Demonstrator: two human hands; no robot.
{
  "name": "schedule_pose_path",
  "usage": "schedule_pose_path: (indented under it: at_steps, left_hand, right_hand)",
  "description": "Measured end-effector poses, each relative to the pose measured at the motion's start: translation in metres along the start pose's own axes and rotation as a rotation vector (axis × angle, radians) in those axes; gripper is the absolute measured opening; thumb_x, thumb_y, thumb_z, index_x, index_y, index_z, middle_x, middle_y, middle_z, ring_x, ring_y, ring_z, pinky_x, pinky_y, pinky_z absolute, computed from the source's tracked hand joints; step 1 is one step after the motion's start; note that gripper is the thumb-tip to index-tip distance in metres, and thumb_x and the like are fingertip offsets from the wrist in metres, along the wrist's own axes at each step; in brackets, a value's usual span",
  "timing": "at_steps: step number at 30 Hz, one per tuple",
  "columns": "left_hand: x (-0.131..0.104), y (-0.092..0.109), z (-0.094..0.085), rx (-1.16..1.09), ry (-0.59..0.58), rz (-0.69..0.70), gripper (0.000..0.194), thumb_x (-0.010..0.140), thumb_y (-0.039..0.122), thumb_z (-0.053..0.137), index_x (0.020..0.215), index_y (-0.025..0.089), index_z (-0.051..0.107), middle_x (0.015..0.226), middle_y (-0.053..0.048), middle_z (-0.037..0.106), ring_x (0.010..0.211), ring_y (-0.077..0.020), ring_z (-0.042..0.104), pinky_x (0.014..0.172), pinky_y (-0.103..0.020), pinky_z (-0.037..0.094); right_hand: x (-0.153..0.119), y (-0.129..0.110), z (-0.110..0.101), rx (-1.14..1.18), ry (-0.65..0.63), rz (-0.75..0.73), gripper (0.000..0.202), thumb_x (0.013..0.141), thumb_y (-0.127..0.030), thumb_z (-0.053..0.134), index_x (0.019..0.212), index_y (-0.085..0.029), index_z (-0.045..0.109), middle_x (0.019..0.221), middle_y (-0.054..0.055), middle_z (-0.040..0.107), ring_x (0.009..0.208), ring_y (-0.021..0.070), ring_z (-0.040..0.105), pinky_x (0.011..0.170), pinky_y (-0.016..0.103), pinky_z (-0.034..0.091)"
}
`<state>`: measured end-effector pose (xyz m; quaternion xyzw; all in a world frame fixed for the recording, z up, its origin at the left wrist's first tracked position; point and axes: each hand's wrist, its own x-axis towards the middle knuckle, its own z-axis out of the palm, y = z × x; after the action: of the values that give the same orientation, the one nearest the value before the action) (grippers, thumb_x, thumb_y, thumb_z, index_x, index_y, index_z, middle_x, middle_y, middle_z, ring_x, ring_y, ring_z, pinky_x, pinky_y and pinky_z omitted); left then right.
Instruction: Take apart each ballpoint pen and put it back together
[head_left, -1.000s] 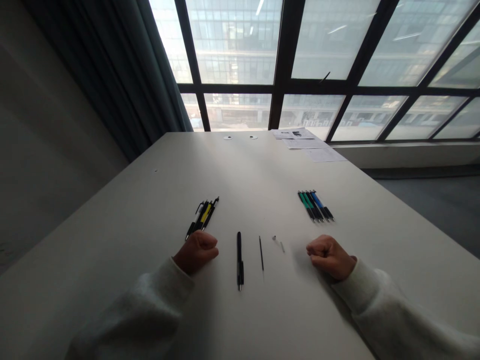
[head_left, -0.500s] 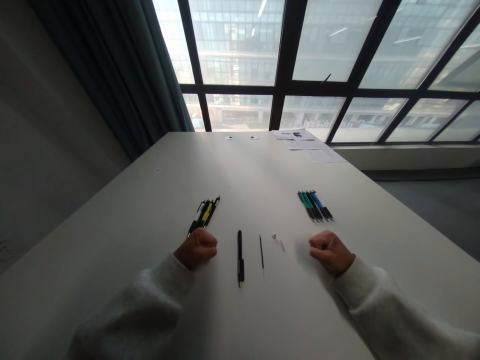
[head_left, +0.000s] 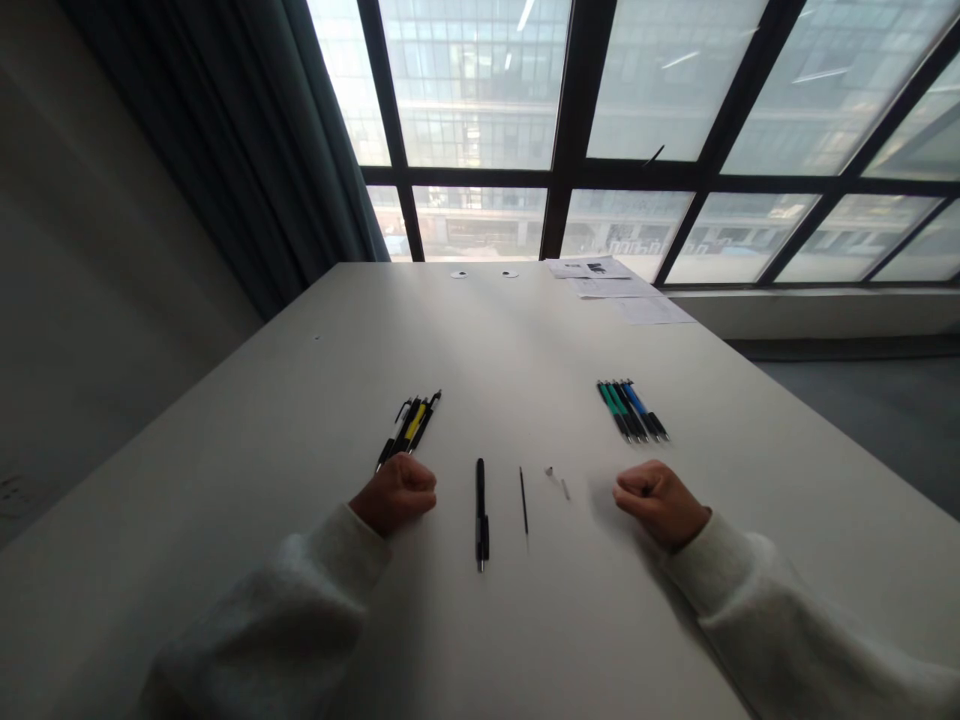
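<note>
My left hand (head_left: 395, 494) rests as a fist on the white table, just below a group of pens (head_left: 409, 428) with black, white and yellow barrels, hiding some of their lower ends. My right hand (head_left: 661, 502) is also a fist, below a row of green, black and blue pens (head_left: 631, 411). Nothing shows in either fist. Between the hands lie a black pen (head_left: 481, 514), a thin dark refill (head_left: 524, 502), a small piece (head_left: 550, 471) and a little pale spring-like part (head_left: 565, 489).
The white table (head_left: 465, 350) reaches to the windows. Printed papers (head_left: 615, 287) lie at its far right corner. Two round fittings (head_left: 459, 274) sit near the far edge. A dark curtain (head_left: 300, 150) hangs at the left.
My right hand has shifted very slightly to the left, still a fist. The rest of the layout looks the same, apart from a tiny shift of the view.
</note>
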<state>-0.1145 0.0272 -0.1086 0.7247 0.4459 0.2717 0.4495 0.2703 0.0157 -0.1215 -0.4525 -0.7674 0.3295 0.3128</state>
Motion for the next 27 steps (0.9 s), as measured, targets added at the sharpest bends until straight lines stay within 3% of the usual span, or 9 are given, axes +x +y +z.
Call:
schedule_pose_path:
  at_steps: [27]
  left_hand:
    - [0.0005,-0.0040,-0.0006,0.021,0.009,-0.004,0.031,0.060,0.020,0.048,0.046,0.023,0.020,0.047,0.008,0.017,0.047,-0.0067,0.016,0.048,-0.026,0.013]
  right_hand:
    - [-0.0001,-0.0018,0.0035,-0.033,-0.007,0.029,0.039,0.070,-0.022,0.050,0.053,-0.023,0.015,0.050,-0.007,0.015,0.047,0.0081,0.017,0.047,0.027,0.016]
